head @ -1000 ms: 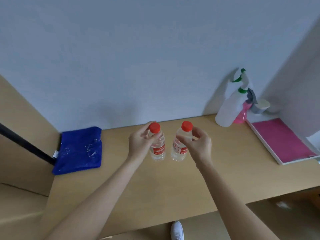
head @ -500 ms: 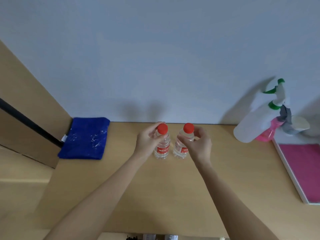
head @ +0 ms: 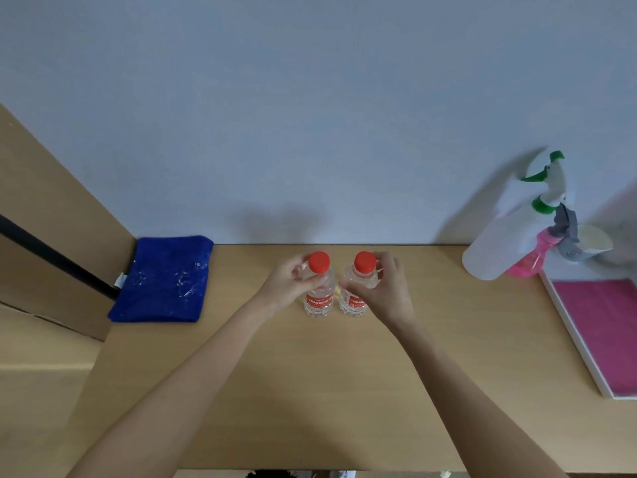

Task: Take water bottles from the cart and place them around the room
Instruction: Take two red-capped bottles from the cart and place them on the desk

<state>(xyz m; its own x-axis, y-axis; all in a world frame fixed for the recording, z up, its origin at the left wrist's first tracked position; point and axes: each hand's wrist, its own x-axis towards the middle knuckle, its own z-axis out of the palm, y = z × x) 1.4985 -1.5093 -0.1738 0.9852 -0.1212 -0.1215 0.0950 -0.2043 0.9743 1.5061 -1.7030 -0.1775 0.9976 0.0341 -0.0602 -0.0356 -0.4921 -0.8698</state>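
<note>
Now, step: both bottles are being set upright, side by side, mid-surface (head: 310,391), near the wall.
Left grip (head: 291,286): curling around left bottle (head: 319,291).
Right grip (head: 382,291): wrapping right bottle (head: 356,288).
Next: probably letting go; blue cloth (head: 165,277) lying at nine o'clock.

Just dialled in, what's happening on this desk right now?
A person holds two red-capped water bottles upright, side by side on the desk near the wall. The left hand grips the left bottle; the right hand grips the right bottle. Neither is released yet. A blue cloth lies to the left, spray bottles to the right.
</note>
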